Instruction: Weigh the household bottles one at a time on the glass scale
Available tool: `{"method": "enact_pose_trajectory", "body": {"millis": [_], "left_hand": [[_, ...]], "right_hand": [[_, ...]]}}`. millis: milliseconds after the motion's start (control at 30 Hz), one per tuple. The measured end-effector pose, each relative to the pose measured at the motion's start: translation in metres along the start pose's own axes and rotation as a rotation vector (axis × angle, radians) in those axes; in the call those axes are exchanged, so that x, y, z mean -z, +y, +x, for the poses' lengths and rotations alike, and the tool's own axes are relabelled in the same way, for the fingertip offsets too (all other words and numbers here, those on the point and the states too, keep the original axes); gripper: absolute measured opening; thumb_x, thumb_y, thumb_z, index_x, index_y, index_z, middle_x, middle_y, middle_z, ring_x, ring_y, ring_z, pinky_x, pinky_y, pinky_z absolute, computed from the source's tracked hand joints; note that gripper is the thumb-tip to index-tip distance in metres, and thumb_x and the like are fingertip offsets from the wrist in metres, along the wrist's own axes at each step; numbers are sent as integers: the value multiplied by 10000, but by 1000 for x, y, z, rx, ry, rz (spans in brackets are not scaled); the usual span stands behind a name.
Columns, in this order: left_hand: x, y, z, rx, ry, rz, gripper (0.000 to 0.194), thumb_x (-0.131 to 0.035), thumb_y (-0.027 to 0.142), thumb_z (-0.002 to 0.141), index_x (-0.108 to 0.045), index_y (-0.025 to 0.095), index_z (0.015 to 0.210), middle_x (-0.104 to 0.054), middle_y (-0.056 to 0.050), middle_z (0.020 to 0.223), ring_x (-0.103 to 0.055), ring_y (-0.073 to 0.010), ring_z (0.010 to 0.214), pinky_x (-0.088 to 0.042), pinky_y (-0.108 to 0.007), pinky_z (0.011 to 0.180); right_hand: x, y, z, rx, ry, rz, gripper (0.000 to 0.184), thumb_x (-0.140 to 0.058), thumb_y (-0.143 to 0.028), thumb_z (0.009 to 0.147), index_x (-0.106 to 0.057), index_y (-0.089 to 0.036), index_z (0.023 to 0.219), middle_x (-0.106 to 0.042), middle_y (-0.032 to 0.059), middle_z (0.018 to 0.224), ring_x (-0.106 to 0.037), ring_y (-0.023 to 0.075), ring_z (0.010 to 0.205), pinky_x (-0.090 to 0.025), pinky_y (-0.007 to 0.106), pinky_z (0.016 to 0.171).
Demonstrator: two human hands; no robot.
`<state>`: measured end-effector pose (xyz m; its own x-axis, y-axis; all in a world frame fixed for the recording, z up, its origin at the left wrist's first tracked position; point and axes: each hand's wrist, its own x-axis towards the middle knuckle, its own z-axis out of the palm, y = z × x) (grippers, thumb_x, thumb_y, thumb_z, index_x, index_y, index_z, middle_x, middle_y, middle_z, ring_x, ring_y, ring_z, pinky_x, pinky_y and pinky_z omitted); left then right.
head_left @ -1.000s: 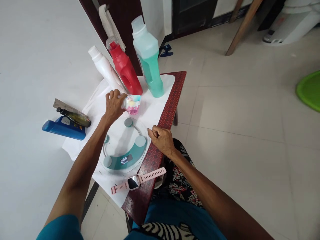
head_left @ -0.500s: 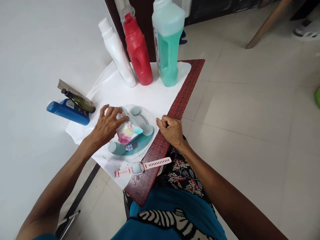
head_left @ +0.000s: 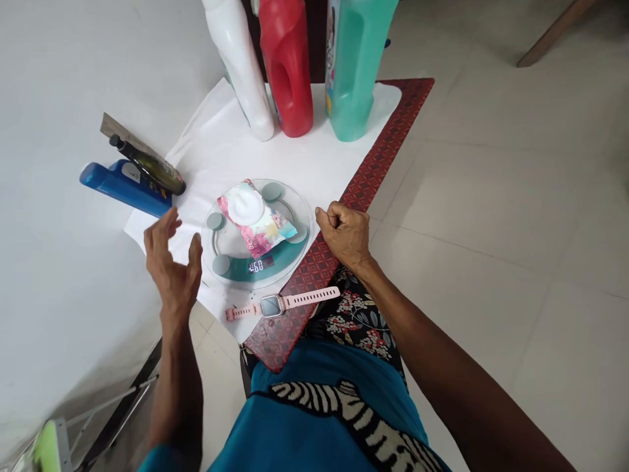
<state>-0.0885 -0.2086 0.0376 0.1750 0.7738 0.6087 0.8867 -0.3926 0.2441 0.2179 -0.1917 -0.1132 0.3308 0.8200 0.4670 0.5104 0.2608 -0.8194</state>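
Along the far end of the desk (head_left: 386,167), white (head_left: 240,72), red (head_left: 282,33) and green (head_left: 356,108) bottles are standing in a row, tops running out of view. By the wall, a blue bottle (head_left: 122,185) and a dark bottle (head_left: 151,165) are keeping close (touching or not, I can't tell). Nearer, a pink-strapped watch (head_left: 270,306) is lying flat, its strap crossing onto the red border.

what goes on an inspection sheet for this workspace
Surface: white sheet over patterned red tabletop
Job's things: wipes pack on round glass scale, display lit
Clutter: pink-strapped smartwatch, strap tip past table edge; white bottle, red bottle, green bottle behind; blue bottle, dark bottle by the wall
Hands: left hand open, touching nothing; right hand in a fist at table edge
Cables: nothing seen
Surroundings: pale tiled floor, wooden leg
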Motion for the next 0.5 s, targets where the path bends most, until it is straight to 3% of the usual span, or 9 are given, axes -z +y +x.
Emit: {"method": "enact_pose_trajectory", "body": {"millis": [100, 233, 367, 500], "left_hand": [[-3, -9, -44, 257, 157, -32, 477, -674, 426, 1029, -629, 232, 1462, -714, -124, 1322, -766, -269, 1131, -665, -501, 1042], [-3, -24, -75, 468, 214, -40, 442, -683, 450, 992, -656, 226, 1371, -735, -114, 1281, -774, -276, 1089, -688, -507, 994], [-1, -21, -66, 506, 210, -106, 396, -720, 474, 1000, -661, 263, 1330, -748, -102, 1265, -766, -307, 1103, -679, -533, 1013], [-27, 29, -42, 435, 111, -249, 527, -662, 538, 1066, -542, 245, 1488, -708, -152, 1398, -743, -312, 1248, -635, -555, 1117]], "right_hand": [[1, 0, -1, 1, 1, -13, 489, -594, -412, 1020, -302, -272, 654, -312, -68, 540, -327, 111, 513, -323, 309, 599], [1, 0, -1, 13, 7, -19, 498, -606, -391, 1015, -285, -274, 652, -293, -73, 540, -324, 110, 506, -318, 313, 597], [1, 0, -2, 9, 15, -23, 498, -615, -380, 1012, -295, -273, 646, -294, -75, 536, -322, 109, 507, -317, 313, 602], [0, 0, -2, 20, 37, -11, 498, -621, -385, 1006, -302, -272, 640, -300, -77, 536, -323, 105, 501, -310, 312, 600]]}}
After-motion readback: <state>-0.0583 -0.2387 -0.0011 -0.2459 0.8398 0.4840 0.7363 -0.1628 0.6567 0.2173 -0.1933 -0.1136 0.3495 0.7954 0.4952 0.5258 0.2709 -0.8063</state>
